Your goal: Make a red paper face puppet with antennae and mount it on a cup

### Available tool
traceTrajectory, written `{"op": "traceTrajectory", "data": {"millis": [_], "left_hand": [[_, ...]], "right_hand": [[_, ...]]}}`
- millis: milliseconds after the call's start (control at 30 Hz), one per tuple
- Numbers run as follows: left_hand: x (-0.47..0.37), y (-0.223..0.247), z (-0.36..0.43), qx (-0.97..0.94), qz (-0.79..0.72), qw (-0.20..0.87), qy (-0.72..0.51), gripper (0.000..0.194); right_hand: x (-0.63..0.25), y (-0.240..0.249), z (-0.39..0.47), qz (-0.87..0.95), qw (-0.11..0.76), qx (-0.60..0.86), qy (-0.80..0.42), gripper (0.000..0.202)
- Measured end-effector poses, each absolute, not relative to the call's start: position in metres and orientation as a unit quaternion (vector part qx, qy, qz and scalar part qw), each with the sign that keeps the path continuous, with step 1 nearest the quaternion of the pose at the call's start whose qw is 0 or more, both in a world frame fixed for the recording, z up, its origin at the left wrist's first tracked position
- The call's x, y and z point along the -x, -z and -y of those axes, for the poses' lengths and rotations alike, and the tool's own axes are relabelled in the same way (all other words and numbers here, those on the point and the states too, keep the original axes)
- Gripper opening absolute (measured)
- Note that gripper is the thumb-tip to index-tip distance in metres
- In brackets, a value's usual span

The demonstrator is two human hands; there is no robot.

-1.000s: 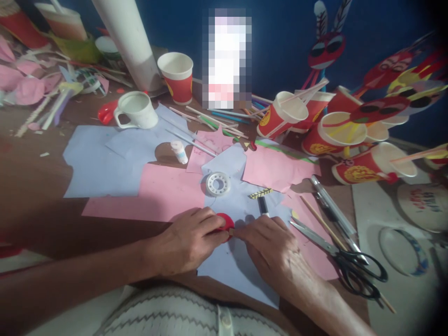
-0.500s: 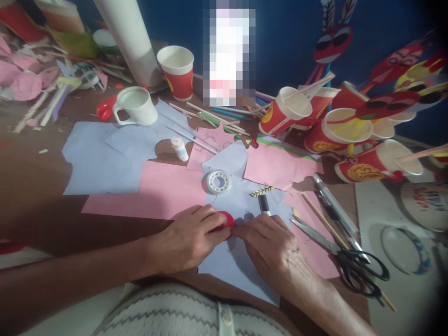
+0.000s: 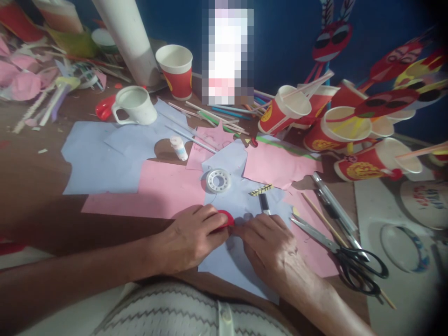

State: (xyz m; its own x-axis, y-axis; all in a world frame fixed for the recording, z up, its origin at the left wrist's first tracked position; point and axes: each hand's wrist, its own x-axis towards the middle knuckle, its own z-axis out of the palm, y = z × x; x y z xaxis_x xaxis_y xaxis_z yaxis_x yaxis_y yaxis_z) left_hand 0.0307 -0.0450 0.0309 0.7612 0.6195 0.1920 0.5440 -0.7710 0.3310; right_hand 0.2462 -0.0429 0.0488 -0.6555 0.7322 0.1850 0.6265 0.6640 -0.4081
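Note:
A small red piece is pinched between the thumb and fingers of my left hand, low in the middle of the view. My right hand has its fingers closed at the right edge of that piece; its fingertips meet those of my left hand, and what they grip is partly hidden. Just beyond the hands lies a white tape roll on blue paper. A yellow strip with black marks and a black-and-white marker are beyond my right hand.
Black-handled scissors, a wooden stick and pens lie to the right. Several red paper cups stand at the back right. A white mug and a small glue bottle are at the back left. Pink paper covers the middle.
The red piece shows slightly less between the fingers and seems tilted a little. Both hands stay in nearly the same place, and the view has shifted very slightly.

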Motion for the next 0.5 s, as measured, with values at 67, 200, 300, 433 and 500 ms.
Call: {"op": "traceTrajectory", "data": {"millis": [67, 200, 300, 433, 500], "left_hand": [[-0.031, -0.031, 0.045, -0.930, -0.313, 0.123, -0.145, 0.015], [-0.032, -0.034, 0.044, -0.929, -0.317, 0.115, -0.154, 0.017], [-0.031, -0.036, 0.043, -0.931, -0.307, 0.122, -0.154, 0.023], [-0.031, -0.039, 0.042, -0.931, -0.310, 0.125, -0.147, 0.021], [-0.032, -0.039, 0.042, -0.929, -0.312, 0.126, -0.153, 0.018]], "right_hand": [[-0.247, -0.049, 0.044, 0.905, 0.156, 0.377, -0.122, 0.030], [-0.249, -0.054, 0.046, 0.913, 0.129, 0.381, -0.070, 0.027], [-0.252, -0.060, 0.048, 0.906, 0.132, 0.396, -0.074, 0.025], [-0.252, -0.067, 0.051, 0.890, 0.186, 0.406, -0.097, 0.022], [-0.250, -0.067, 0.052, 0.888, 0.209, 0.395, -0.109, 0.027]]}}
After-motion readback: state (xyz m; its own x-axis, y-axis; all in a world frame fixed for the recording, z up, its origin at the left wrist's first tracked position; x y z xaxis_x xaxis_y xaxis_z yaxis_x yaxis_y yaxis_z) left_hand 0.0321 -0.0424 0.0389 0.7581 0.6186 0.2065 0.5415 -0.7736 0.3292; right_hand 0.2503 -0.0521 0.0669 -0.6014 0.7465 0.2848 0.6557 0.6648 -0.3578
